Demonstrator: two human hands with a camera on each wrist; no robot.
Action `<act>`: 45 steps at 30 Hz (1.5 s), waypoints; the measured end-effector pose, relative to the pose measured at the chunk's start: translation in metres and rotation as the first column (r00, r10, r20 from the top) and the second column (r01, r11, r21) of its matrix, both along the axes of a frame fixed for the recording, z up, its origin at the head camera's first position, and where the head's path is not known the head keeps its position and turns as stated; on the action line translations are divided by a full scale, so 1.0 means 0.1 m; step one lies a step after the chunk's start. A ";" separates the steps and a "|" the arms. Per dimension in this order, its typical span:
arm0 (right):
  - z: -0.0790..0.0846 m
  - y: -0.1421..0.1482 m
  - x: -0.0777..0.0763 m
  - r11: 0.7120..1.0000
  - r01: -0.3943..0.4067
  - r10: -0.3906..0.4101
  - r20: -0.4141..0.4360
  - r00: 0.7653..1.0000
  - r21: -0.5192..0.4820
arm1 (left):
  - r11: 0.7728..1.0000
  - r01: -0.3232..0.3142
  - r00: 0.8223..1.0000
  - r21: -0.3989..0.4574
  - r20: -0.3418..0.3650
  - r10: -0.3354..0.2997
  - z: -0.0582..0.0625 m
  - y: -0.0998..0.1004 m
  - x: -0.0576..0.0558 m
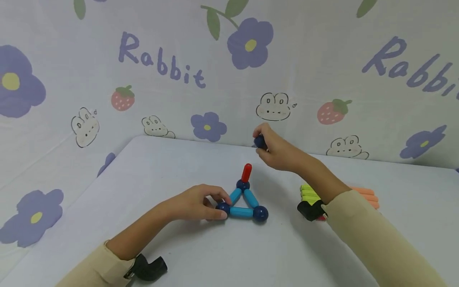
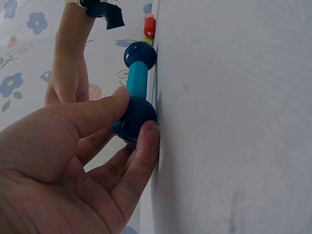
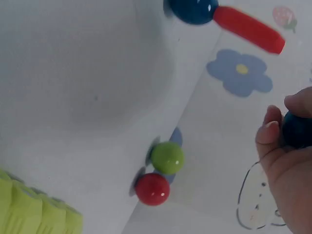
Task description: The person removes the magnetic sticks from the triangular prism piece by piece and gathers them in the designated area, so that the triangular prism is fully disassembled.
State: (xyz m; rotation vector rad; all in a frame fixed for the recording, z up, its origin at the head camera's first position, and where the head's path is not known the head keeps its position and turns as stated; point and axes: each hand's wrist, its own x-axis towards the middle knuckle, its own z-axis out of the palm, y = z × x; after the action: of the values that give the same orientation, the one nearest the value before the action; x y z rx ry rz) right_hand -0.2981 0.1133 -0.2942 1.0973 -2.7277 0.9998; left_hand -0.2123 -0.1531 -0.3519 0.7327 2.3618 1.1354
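A triangle of light-blue rods (image 1: pixel 241 212) joined by dark blue balls lies on the white table. My left hand (image 1: pixel 199 202) pinches the near-left corner ball (image 2: pixel 136 119) between thumb and fingers. From the far corner ball (image 1: pixel 243 185) a red rod (image 1: pixel 246 173) points upward, also seen in the right wrist view. My right hand (image 1: pixel 274 149) is raised above and to the right of the red rod, its thumb and fingers curled round a loose dark blue ball (image 1: pixel 259 141). In the right wrist view part of that hand is cut off by the frame edge.
Yellow-green rods (image 1: pixel 309 193) and orange rods (image 1: pixel 365 195) lie side by side at the right, partly behind my right forearm. A green ball (image 3: pixel 167 157) and a red ball (image 3: pixel 152 189) rest on the table. A cloth printed with rabbits and flowers (image 1: pixel 208 126) hangs behind.
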 end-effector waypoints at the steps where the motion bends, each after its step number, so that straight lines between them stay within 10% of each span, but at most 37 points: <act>1: 0.00 0.01 -0.04 1.000 0.020 -0.020 -0.016 1.000 0.000 | 1.000 -0.003 1.000 -0.002 0.000 0.003 0.00 0.00 0.00; 19: -0.24 -0.21 -0.63 0.935 0.292 -0.302 0.020 0.953 0.198 | 1.000 -0.018 1.000 -0.006 -0.009 0.018 -0.02 0.00 -0.01; 31: -0.36 -0.21 -0.74 0.872 0.307 -0.340 0.021 0.940 0.381 | 1.000 -0.024 1.000 -0.009 0.007 0.024 -0.01 0.00 -0.01; 45: -0.44 -0.20 -0.77 0.863 0.299 -0.350 0.055 0.935 0.406 | 1.000 -0.020 1.000 0.001 0.022 0.020 -0.02 -0.01 -0.01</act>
State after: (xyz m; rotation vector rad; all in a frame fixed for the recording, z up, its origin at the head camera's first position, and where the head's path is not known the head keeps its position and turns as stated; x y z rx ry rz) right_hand -0.3751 0.0937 -0.3382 0.5715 -3.1609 0.5013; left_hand -0.2132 -0.1543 -0.3540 0.6954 2.3555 1.1480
